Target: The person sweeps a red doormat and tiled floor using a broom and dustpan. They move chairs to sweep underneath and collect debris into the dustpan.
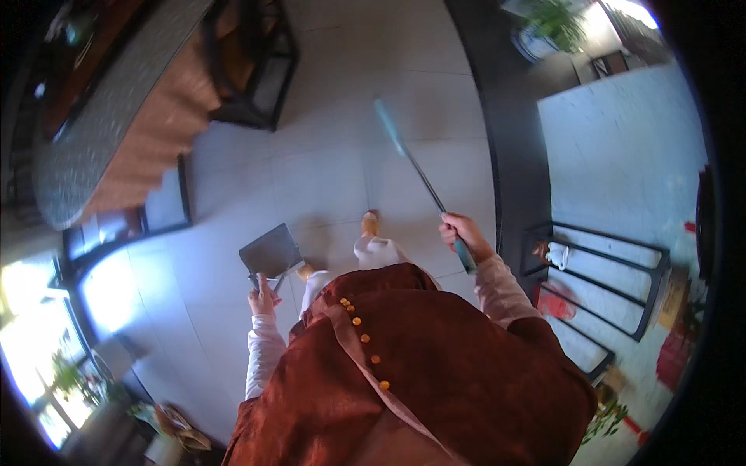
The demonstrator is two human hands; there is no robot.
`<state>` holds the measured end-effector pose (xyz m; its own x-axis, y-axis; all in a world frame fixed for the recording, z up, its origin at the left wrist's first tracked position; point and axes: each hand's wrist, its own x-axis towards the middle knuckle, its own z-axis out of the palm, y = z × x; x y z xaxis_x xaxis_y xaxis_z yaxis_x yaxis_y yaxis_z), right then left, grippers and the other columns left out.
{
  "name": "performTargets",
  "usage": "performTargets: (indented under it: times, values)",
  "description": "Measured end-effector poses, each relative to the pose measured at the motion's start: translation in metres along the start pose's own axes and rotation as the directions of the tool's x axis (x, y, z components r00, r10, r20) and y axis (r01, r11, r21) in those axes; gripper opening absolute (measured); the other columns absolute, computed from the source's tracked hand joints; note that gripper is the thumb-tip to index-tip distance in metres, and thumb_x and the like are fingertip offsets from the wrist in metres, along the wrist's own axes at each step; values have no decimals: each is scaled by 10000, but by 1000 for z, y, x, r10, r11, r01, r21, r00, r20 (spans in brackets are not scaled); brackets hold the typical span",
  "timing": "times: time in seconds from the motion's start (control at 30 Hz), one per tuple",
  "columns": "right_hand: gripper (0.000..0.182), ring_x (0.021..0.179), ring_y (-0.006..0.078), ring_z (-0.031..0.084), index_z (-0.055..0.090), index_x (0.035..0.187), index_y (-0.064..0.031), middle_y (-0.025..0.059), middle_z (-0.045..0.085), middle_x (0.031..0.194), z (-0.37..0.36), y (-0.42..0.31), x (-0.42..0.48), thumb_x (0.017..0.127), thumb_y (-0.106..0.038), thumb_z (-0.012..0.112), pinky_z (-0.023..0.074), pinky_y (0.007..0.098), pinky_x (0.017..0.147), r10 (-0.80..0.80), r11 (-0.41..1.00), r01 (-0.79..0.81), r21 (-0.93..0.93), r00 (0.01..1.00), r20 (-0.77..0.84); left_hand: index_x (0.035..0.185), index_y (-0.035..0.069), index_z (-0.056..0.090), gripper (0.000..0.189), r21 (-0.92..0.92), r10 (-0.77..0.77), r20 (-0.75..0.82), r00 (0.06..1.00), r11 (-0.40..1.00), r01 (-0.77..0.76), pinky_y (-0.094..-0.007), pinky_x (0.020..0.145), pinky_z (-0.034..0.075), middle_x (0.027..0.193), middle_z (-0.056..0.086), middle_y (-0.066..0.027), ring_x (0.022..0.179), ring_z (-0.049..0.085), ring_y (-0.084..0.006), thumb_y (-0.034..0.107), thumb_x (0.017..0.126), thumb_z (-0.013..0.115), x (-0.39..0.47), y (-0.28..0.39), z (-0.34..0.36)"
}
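Observation:
My left hand (265, 297) is closed on the handle of a dark dustpan (271, 251), held at the lower left of my body above the tiled floor. On the other side, my right hand (464, 233) grips a broom (423, 177) by its dark handle near the green end. The broom points forward and away from me, its far pale-green part (387, 126) blurred. Whether that far part touches the floor I cannot tell. Both feet show below my red-brown garment, one ahead of the other.
A chair (280, 76) with a dark frame stands beside a long table (111, 151) at the upper left. Along the right runs a dark floor strip (518, 151), with a black metal rack (606, 274) beyond it. Bags and plants (175, 428) sit at the lower left.

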<state>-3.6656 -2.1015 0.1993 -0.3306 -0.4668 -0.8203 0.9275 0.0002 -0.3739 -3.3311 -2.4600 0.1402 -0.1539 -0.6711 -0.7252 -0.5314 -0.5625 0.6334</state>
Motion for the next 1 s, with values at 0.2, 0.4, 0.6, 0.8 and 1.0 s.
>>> performTargets:
  times: [0.2,0.4,0.6,0.8,1.0]
  values:
    - [172,436,62,375,413,697,-72,-8,377,549,-77,-36,-14,830,-150,491,321,199,372,55,881,59,469,973,-225,540,-62,502,573,342,245,74,967,905,-255,-276,316,441,431,476,-93,349,505,-173,457,782,527,80,48,104]
    - [214,464,144,466,481,628,-41,55,490,559,-161,-62,104,808,-156,464,400,273,441,-333,933,355,60,913,-235,638,-48,579,586,585,305,351,885,667,-462,-342,399,449,493,529,-130,415,548,-229,526,748,551,129,122,270]
    - [149,473,126,480,454,659,-58,34,484,555,-27,-137,149,804,-83,480,393,256,448,-45,982,35,-184,998,-48,737,-15,611,620,704,440,482,757,320,-634,-401,543,466,571,567,-178,565,588,-322,599,723,525,151,193,417]
    - [96,421,25,340,426,788,-41,-5,389,612,-54,-280,131,852,-103,464,285,137,323,378,737,-496,460,866,327,710,10,612,633,667,447,399,801,458,-588,-390,501,463,593,570,-182,559,596,-311,636,698,519,153,244,494]
    - [25,404,71,391,498,818,-52,0,417,569,-39,-378,187,804,-73,497,335,210,358,32,996,-28,-82,998,50,701,-22,602,658,570,463,189,866,667,-480,-423,551,458,648,565,-224,618,561,-374,625,723,486,155,270,522]
